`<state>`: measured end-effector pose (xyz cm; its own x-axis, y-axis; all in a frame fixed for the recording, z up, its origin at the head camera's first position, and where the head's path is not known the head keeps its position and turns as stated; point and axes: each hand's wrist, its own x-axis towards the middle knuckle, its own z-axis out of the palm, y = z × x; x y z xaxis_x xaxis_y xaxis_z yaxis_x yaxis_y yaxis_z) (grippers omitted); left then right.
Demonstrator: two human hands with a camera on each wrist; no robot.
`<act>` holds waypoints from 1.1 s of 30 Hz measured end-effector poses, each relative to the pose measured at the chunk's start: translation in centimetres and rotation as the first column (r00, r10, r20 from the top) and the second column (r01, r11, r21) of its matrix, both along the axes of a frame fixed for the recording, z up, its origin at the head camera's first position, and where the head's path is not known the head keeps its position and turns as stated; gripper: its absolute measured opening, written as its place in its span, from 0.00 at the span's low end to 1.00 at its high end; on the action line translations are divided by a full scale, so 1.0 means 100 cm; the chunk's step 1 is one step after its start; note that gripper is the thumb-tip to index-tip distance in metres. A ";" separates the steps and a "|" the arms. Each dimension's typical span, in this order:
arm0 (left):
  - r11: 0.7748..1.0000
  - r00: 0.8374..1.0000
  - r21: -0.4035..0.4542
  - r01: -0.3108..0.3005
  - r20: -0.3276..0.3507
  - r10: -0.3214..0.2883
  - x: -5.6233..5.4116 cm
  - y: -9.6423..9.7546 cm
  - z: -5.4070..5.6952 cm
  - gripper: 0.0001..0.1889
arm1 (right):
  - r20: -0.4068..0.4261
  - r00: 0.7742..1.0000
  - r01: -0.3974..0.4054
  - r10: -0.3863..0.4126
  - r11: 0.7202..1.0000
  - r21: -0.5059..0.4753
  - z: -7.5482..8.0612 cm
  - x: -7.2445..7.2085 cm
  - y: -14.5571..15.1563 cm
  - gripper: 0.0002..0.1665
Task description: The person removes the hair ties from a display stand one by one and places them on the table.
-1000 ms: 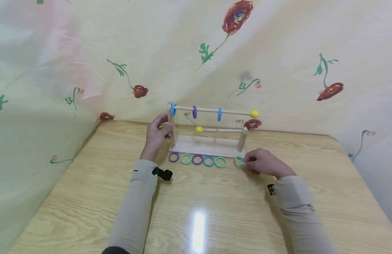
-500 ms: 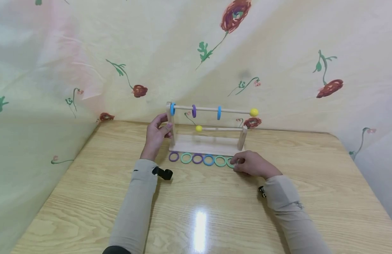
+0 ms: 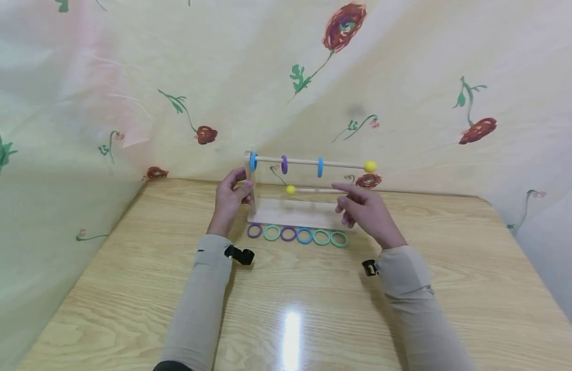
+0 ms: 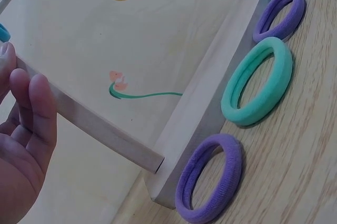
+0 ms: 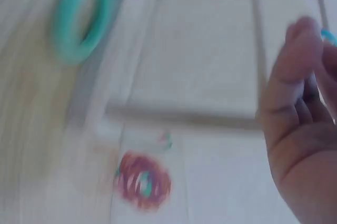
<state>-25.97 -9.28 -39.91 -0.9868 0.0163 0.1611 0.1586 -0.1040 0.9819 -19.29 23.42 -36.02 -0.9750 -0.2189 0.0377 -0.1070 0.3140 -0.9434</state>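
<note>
My left hand [image 3: 229, 198] grips the left post [image 4: 105, 124] of a wooden stand between thumb and fingers. On the stand's upper rod [image 3: 302, 161] hang a blue hair tie [image 3: 253, 161], a purple one and another blue one, spaced apart. My right hand [image 3: 367, 211] is in the air in front of the stand's right end, holding nothing, its index finger stretched toward the lower rod [image 3: 314, 190]. It hides the right post in the head view. Along the front of the base [image 3: 295, 207] several hair ties lie in a row, with a mint green one [image 3: 339, 239] at the right end.
Yellow balls cap the rods: one [image 3: 370, 166] at the upper rod's right end, one [image 3: 290, 190] at the lower rod's left end. A flowered cloth [image 3: 267, 77] hangs close behind the stand. The wooden table [image 3: 249, 309] reflects a bright light in front.
My right hand has brought a mint green hair tie left to the end of the row and let it go, then risen toward the lower rod. The left hand stays on the post.
</note>
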 end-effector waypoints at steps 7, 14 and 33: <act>1.000 1.000 -0.004 0.010 0.005 -0.010 0.000 0.002 0.000 0.19 | -0.077 0.991 0.089 -0.109 0.969 -0.232 0.005 -0.010 -0.035 0.27; 0.999 0.999 -0.019 0.026 0.031 -0.026 0.005 -0.001 -0.002 0.19 | -0.050 0.993 0.092 -0.108 0.964 -0.250 -0.002 -0.014 -0.051 0.18; 0.999 0.999 -0.041 -0.004 0.038 0.006 0.008 0.001 0.002 0.20 | -0.125 0.941 0.246 -0.316 0.888 -0.389 0.008 -0.009 -0.013 0.11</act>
